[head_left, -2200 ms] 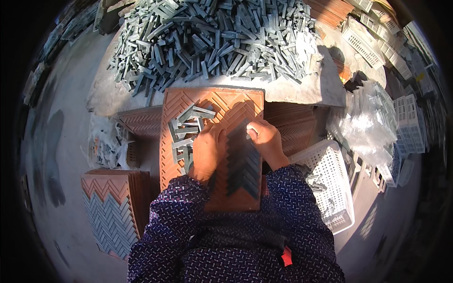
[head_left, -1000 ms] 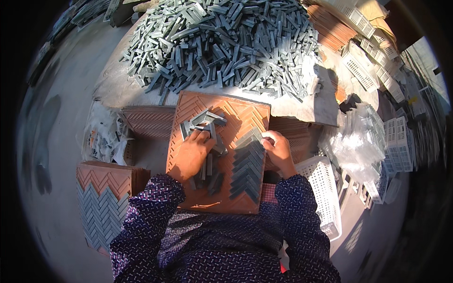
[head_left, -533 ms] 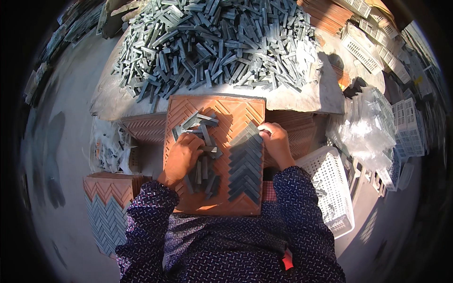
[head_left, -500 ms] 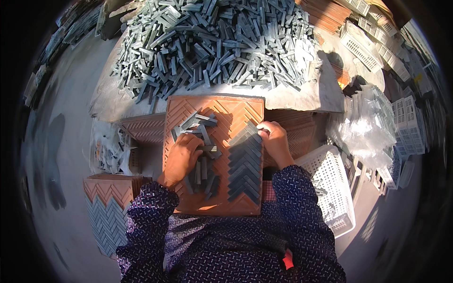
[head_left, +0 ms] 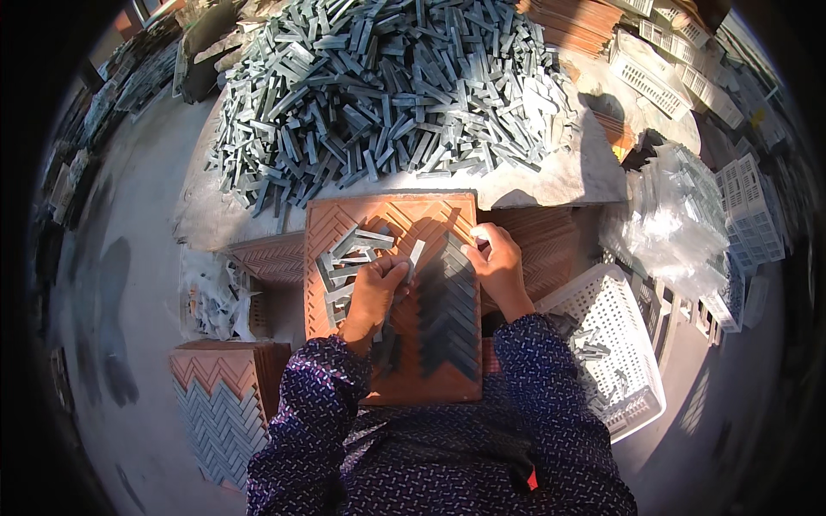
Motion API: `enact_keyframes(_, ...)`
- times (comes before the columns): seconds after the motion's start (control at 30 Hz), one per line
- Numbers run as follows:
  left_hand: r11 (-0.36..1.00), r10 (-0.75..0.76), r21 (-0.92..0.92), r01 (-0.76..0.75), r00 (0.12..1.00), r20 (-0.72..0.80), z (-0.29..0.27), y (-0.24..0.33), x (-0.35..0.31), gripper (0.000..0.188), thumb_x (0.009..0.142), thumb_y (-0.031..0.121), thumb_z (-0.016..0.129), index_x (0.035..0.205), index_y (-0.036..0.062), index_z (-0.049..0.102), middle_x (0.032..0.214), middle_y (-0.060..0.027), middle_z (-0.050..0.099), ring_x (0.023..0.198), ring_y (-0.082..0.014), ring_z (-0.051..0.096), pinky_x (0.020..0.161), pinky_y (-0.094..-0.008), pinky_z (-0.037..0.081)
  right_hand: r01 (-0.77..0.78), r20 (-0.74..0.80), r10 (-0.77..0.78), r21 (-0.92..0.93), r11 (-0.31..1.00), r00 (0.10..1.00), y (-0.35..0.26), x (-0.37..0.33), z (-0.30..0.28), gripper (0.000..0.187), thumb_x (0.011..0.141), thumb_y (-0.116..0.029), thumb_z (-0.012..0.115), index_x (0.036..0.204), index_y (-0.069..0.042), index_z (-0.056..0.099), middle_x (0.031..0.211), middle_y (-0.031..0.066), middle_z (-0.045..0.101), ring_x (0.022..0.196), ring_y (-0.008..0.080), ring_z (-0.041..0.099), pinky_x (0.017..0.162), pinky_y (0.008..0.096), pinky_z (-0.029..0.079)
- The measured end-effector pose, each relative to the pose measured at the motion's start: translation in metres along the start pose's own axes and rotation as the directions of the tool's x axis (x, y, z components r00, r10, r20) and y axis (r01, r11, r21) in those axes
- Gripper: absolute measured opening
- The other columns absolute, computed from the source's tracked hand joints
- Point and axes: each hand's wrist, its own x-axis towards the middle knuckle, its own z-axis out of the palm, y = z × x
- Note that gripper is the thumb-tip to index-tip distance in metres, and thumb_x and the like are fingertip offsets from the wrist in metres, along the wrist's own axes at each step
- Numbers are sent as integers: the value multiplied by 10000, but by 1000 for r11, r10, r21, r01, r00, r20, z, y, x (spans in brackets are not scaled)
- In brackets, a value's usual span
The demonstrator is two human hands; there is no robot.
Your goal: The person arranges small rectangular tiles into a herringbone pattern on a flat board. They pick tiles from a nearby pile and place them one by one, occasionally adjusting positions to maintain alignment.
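Observation:
A brown moulded board (head_left: 422,393) with herringbone grooves lies in front of me. Dark grey strips (head_left: 447,318) fill a zigzag band along its right side, partly in shadow. Over the middle, my left hand (head_left: 376,297) pinches a thin stone strip (head_left: 416,254) between thumb and fingers, its pale end pointing up. Loose strips (head_left: 338,268) lie jumbled on the board's left half, some hidden under that hand. By the band's upper right corner is my right hand (head_left: 501,268), with thumb and forefinger bent and slightly apart; I see nothing between them.
Beyond the board, a large heap of grey strips (head_left: 387,95) covers a pale table (head_left: 594,176). At right stand a white perforated basket (head_left: 641,378) and plastic-wrapped bundles (head_left: 667,215). A stack of boards (head_left: 215,357), its top one partly filled, sits at lower left.
My left hand has moved right from the loose strips, now holding one strip upright near the band. My right hand stays by the corner, its thumb and forefinger further apart. The whole view has shifted slightly.

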Motion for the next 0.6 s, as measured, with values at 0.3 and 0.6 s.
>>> enact_keyframes(0.3,169,634,914,-369,750,186,18,-17,26,174,786,101,621,955,62,611,894,-106,623,865,-336,586,731,-413,492,-229,-26,233,109,967,972,5,-70,-46,219,778,-40,679,985,-7,615,816,106,630,656,174,608,609,284,480)
enact_keyframes(0.6,152,593,942,-300,790,156,26,-18,23,168,788,69,590,955,69,581,924,-127,618,892,-332,592,736,-422,505,-390,-109,400,107,915,910,35,-121,-88,174,801,-39,667,962,13,626,795,101,648,667,139,597,623,281,483)
